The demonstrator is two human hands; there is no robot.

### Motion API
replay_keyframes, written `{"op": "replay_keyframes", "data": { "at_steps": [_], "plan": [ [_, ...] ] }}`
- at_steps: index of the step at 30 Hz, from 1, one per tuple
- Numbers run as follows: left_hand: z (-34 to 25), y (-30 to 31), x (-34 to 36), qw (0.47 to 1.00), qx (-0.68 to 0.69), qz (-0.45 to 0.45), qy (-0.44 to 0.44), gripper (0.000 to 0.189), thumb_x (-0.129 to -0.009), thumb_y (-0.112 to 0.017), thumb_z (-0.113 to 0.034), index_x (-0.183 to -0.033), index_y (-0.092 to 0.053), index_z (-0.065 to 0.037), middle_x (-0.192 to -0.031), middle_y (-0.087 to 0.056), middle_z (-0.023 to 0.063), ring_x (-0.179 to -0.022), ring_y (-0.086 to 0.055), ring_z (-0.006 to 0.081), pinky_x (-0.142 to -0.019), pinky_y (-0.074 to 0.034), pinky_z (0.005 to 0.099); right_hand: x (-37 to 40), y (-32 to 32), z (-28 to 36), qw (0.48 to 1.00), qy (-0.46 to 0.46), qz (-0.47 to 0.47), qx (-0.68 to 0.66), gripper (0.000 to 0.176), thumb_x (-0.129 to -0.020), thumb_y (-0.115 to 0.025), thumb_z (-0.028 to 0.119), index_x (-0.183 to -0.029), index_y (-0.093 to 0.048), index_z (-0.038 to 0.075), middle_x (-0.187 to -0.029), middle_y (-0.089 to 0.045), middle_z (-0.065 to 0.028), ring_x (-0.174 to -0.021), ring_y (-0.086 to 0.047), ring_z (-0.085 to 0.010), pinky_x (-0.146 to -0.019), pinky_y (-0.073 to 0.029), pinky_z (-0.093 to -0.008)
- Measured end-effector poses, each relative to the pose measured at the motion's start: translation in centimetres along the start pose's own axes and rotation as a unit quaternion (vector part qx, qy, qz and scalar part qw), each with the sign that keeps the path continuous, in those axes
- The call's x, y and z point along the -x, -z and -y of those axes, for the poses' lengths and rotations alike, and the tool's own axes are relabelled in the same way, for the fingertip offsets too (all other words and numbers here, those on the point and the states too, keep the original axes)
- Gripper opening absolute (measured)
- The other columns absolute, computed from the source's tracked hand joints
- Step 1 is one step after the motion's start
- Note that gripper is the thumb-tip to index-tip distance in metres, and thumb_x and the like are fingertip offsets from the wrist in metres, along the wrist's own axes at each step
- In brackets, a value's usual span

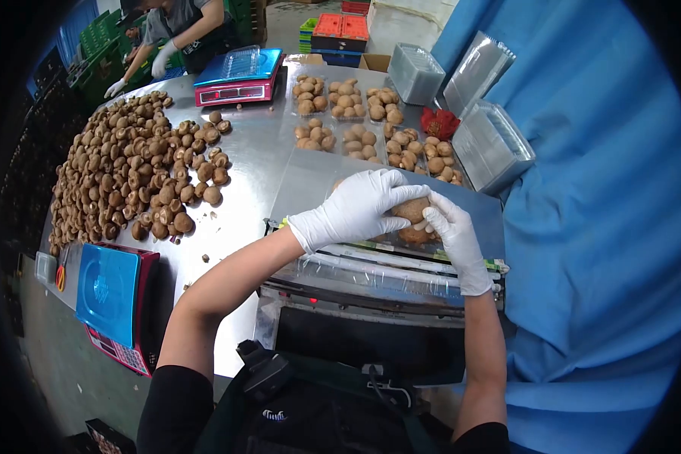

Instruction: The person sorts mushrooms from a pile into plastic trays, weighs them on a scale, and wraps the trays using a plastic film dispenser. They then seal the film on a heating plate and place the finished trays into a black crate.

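A brown mushroom [411, 210] is between my two gloved hands over the wrapping machine. My left hand [356, 208] has its thumb and fingers closed around the mushroom's left and upper side. From the right, my right hand [455, 231] curls its fingers against the same mushroom. Just below it more mushrooms [416, 236] show partly; what they rest in is hidden by my hands. Beyond my hands, several clear trays of mushrooms [359, 142] stand in rows on the metal table [242, 163].
A large mushroom pile [129, 166] covers the table's left. Two scales [234, 92] with blue pans stand at the back and front left. Stacked clear trays [492, 147] lean by a blue curtain [590, 250]. A co-worker [181, 30] in white gloves is at the far left.
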State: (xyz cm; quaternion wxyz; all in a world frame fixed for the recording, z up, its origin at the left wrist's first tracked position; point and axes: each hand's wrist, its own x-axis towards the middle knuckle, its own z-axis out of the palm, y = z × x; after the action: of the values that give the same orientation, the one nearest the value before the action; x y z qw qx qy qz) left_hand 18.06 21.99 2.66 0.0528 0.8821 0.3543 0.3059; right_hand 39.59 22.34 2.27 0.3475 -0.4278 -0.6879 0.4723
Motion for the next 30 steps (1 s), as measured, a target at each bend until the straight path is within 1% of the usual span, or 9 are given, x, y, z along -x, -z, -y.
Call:
{"op": "replay_keyframes", "data": {
  "at_steps": [2,4,6,8,13,19,26,28,30],
  "plan": [
    [0.3,-0.2,0.2,0.999,-0.014,-0.009,0.046,0.055,-0.074,-0.071,-0.031,-0.124,-0.053,-0.016,-0.095,-0.055,0.0099,-0.087,-0.058,0.0285,-0.077,-0.049,0.0385,0.0,0.4,0.2,0.999,-0.021,-0.001,0.024,0.039,-0.092,-0.057,0.019,-0.126,-0.051,0.001,-0.107,-0.063,-0.0077,-0.092,-0.06,-0.0127,-0.082,-0.046,-0.0233],
    [1.0,-1.2,0.4,0.996,0.016,-0.033,0.077,0.053,-0.074,-0.071,-0.032,-0.122,-0.055,-0.015,-0.094,-0.056,0.0101,-0.087,-0.059,0.0284,-0.077,-0.049,0.0385,0.1,1.5,-0.8,0.99,0.083,-0.104,0.05,0.033,-0.091,-0.057,0.017,-0.12,-0.055,0.001,-0.106,-0.063,-0.0082,-0.092,-0.06,-0.0118,-0.08,-0.047,-0.0237],
    [1.3,-1.8,0.5,0.991,0.046,-0.059,0.108,0.051,-0.075,-0.071,-0.033,-0.119,-0.056,-0.014,-0.093,-0.057,0.0103,-0.087,-0.059,0.0282,-0.078,-0.048,0.0384,0.5,2.6,-2.0,0.986,0.07,-0.147,0.025,0.027,-0.09,-0.059,0.013,-0.115,-0.059,0.003,-0.104,-0.064,-0.0068,-0.089,-0.06,-0.0113,-0.075,-0.047,-0.024],
    [1.1,-2.3,0.3,0.988,0.031,-0.056,0.141,0.047,-0.075,-0.07,-0.037,-0.114,-0.059,-0.013,-0.091,-0.059,0.0111,-0.085,-0.06,0.028,-0.077,-0.048,0.039,1.1,3.7,-3.9,0.959,0.112,-0.163,0.201,0.025,-0.087,-0.061,0.012,-0.111,-0.062,0.006,-0.1,-0.063,-0.0054,-0.086,-0.061,-0.0111,-0.072,-0.047,-0.0237],
    [0.4,-3.9,0.1,0.992,-0.053,-0.017,0.113,0.049,-0.075,-0.068,-0.041,-0.113,-0.06,-0.011,-0.096,-0.057,0.011,-0.092,-0.057,0.0277,-0.08,-0.046,0.0385,1.8,3.1,-4.1,0.937,0.127,-0.089,0.314,0.023,-0.083,-0.062,0.015,-0.105,-0.064,0.007,-0.101,-0.061,-0.0123,-0.095,-0.057,-0.0288,-0.085,-0.045,-0.0358],
    [-0.3,-3.5,0.2,0.991,-0.085,0.023,0.101,0.051,-0.077,-0.066,-0.041,-0.114,-0.06,-0.007,-0.096,-0.054,0.0124,-0.095,-0.052,0.0288,-0.083,-0.042,0.0378,1.8,2.6,-3.9,0.946,0.087,-0.093,0.298,0.025,-0.084,-0.062,0.018,-0.106,-0.063,0.007,-0.102,-0.061,-0.0116,-0.096,-0.057,-0.028,-0.085,-0.045,-0.0355],
    [-0.3,-2.7,0.6,0.993,-0.073,0.01,0.09,0.045,-0.079,-0.065,-0.036,-0.116,-0.059,-0.01,-0.096,-0.053,0.0111,-0.095,-0.053,0.0287,-0.084,-0.044,0.0385,2.3,3.0,-3.8,0.948,0.11,-0.108,0.278,0.032,-0.08,-0.067,0.02,-0.109,-0.062,0.007,-0.107,-0.06,-0.0103,-0.102,-0.056,-0.0281,-0.089,-0.044,-0.0356],
    [-0.2,-2.5,0.6,0.994,-0.071,0.008,0.087,0.043,-0.08,-0.065,-0.035,-0.115,-0.059,-0.011,-0.096,-0.053,0.0106,-0.096,-0.053,0.0283,-0.084,-0.044,0.0387,2.3,3.0,-3.2,0.903,0.186,-0.102,0.373,0.037,-0.076,-0.07,0.025,-0.109,-0.062,0.009,-0.116,-0.056,-0.0097,-0.112,-0.05,-0.0298,-0.094,-0.04,-0.0389],
    [0.2,-2.5,0.6,0.993,-0.072,0.023,0.086,0.043,-0.079,-0.066,-0.035,-0.115,-0.059,-0.012,-0.096,-0.055,0.0103,-0.094,-0.054,0.0284,-0.084,-0.044,0.0386,1.9,2.1,-2.5,0.887,0.199,-0.088,0.406,0.038,-0.075,-0.071,0.027,-0.108,-0.063,0.01,-0.119,-0.054,-0.0096,-0.116,-0.047,-0.0306,-0.096,-0.038,-0.0406]
  ]
}}
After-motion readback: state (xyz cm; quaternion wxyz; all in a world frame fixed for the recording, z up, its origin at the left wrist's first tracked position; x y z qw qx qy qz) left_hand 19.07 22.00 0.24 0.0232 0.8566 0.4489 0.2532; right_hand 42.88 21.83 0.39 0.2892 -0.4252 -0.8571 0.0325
